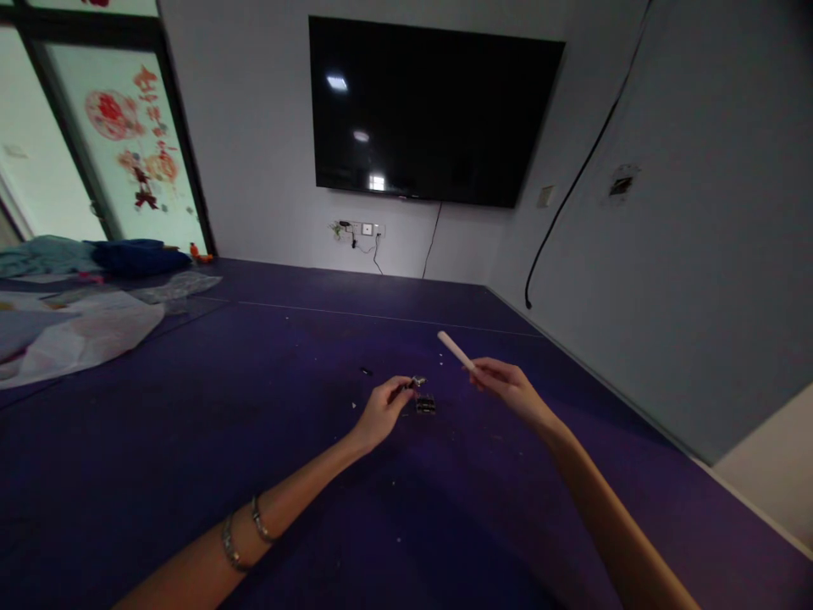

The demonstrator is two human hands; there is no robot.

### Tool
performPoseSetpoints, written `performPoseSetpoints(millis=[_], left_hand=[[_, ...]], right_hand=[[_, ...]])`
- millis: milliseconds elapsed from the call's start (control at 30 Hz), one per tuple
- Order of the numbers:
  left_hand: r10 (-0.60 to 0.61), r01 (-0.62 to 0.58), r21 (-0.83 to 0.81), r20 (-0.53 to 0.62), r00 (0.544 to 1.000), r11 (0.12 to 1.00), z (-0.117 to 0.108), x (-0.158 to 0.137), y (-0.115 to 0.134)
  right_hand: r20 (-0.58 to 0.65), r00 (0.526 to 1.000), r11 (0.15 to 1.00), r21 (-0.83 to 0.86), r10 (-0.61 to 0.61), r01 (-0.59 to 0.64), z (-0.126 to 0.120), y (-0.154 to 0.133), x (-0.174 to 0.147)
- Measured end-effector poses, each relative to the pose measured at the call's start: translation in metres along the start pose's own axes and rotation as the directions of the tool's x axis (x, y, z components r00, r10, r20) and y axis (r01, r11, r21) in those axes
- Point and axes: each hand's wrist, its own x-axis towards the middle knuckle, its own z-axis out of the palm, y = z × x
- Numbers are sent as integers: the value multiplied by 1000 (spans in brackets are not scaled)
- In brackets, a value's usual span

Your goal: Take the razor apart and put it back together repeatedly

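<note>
My left hand [381,411] is closed, with its fingertips pinching a small silvery and dark piece [418,381] too small to name. Just beside those fingertips, a small dark block-like thing [425,406] with lighter marks lies on the purple surface [267,440]. To the right, my right hand [506,385] grips the lower end of a pale flat stick [455,348]. The stick's free end tilts up and to the left, apart from the piece in my left hand. A little black piece [367,370] lies beyond my left hand.
Tiny white bits are scattered about the surface. White plastic sheeting [107,326] and a dark blue cloth bundle [140,257] lie at the far left. A television [432,110] hangs on the wall ahead, and a black cable [572,186] dangles at the right.
</note>
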Motion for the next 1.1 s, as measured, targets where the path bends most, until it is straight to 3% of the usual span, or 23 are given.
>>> performPoseSetpoints(millis=[100, 233, 400, 667, 1100], left_hand=[[11, -11, -7, 0, 1000, 1000, -1, 1, -4], [48, -47, -10, 30, 998, 999, 0, -1, -4], [110, -112, 15, 92, 990, 994, -1, -5, 7], [114, -129, 148, 103, 988, 981, -2, -5, 14], [113, -136, 209, 119, 986, 968, -4, -3, 5]], right_hand=[[62, 998, 983, -184, 30, -18, -10, 5, 0], [134, 990, 953, -302, 46, -3, -4, 1, -3], [232, 973, 948, -312, 13, 62, 6, -1, -6], [253, 964, 920, -390, 80, 26, -2, 3, -6], [249, 968, 868, -486, 30, 99, 3, -7, -7]])
